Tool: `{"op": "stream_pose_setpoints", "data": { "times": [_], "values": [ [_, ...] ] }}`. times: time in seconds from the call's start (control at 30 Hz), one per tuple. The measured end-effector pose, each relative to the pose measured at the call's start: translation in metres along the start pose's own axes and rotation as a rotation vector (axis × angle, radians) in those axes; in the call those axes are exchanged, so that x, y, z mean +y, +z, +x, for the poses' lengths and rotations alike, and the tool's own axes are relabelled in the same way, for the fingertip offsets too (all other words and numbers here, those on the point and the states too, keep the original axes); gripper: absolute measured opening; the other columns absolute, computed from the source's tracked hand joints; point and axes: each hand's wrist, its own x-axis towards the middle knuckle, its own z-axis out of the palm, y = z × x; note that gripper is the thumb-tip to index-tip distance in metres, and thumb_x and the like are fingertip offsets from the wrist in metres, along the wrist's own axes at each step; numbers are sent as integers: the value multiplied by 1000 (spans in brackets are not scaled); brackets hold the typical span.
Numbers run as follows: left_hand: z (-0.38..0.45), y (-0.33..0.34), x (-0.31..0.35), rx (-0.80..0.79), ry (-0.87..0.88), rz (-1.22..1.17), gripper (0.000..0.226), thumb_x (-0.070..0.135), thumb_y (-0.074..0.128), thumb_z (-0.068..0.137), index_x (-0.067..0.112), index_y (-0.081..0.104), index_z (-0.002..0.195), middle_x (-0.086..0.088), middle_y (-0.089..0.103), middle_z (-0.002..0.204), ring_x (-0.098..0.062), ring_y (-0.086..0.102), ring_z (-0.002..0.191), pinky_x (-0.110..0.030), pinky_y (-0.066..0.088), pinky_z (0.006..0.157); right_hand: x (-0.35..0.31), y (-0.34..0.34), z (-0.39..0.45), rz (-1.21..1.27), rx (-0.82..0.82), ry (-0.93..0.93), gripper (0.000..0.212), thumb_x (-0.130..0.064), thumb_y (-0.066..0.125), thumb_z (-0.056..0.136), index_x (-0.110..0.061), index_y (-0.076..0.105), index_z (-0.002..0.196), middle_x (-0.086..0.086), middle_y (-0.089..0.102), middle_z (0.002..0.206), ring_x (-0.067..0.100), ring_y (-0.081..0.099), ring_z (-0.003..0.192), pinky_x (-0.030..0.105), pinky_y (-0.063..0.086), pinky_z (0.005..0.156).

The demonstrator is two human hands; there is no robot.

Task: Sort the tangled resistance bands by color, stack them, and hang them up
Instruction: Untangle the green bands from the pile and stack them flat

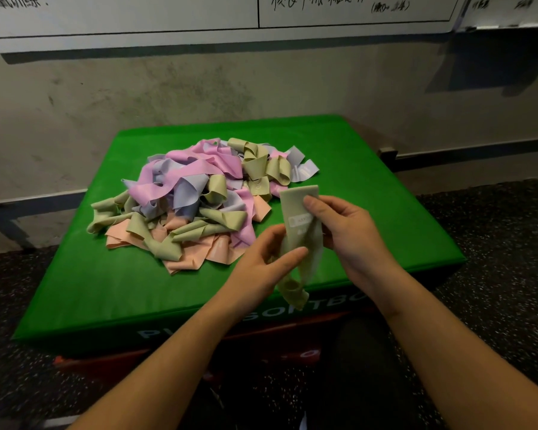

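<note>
Both hands' grip point(295, 240) around green band point(298, 206)

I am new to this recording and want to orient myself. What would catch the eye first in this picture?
First, the tangled pile of resistance bands in pink, lavender, olive green and peach, lying in the middle of the bright green padded box. Next, in front of it to the right, the left hand and the right hand together hold one pale green band above the box's near edge.

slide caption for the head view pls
Both hands hold one green band beside the tangled pile on a green box.
</note>
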Motion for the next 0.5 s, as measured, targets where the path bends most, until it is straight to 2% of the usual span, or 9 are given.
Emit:
{"op": "stream_pose_setpoints", "data": {
  "times": [0.07, 0.13, 0.2, 0.27, 0.37, 0.43, 0.5],
  "values": [
    [5, 6, 7, 59, 14, -46, 22, 25, 65, 92, 27, 63, 114, 7, 73, 108, -5, 68, 101, -21, 53, 82, -3, 4, 1, 51, -9, 9, 7, -20, 69, 86, -14, 73, 87, 0, 73, 79, 12, 65, 73, 25, 53, 62],
    [10, 8, 8, 156, 16, -50, 13, 21, 60, 96, 25, 69, 105, 7, 74, 97, -5, 67, 90, -23, 51, 77, -3, 5, 4, 35, 32, -34, 4, -21, 70, 88, -18, 73, 90, -1, 72, 84, 10, 65, 74, 24, 52, 64],
    [12, 8, 6, 181, -33, -83, 15, 27, 61, 96, 24, 73, 105, 3, 75, 97, -9, 66, 89, -29, 51, 78, 2, 0, 6, -38, 122, -114, 8, -25, 71, 89, -26, 71, 96, 0, 67, 90, 5, 61, 72, 23, 49, 64],
    [13, 10, 6, 200, -103, -198, 18, 28, 60, 97, 22, 74, 108, -2, 75, 102, -14, 66, 91, -33, 52, 80, 10, -7, 2, -109, 190, -235, 12, -25, 74, 87, -28, 67, 96, -2, 61, 85, 4, 54, 66, 21, 45, 60],
    [14, 11, 10, 226, -160, -387, 20, 23, 56, 99, 15, 73, 106, -6, 75, 99, -15, 66, 84, -27, 54, 71, 28, -12, -16, -270, 102, -375, 12, -17, 75, 86, -24, 67, 91, -2, 61, 75, 7, 54, 67, 21, 47, 61],
    [14, 12, 12, 215, -177, -473, 21, 20, 55, 99, 12, 75, 99, -9, 75, 97, -16, 68, 81, -26, 56, 71, 41, -10, -23, -357, 59, -352, 15, -16, 77, 85, -23, 67, 93, -5, 65, 78, 6, 58, 70, 20, 49, 64],
    [13, 13, 12, 210, -186, -533, 23, 19, 55, 99, 10, 76, 95, -13, 75, 100, -21, 70, 89, -32, 56, 82, 52, -8, -23, -399, 74, -273, 23, -21, 80, 82, -27, 66, 98, -7, 69, 89, 7, 64, 81, 22, 53, 73]
  ]
}}
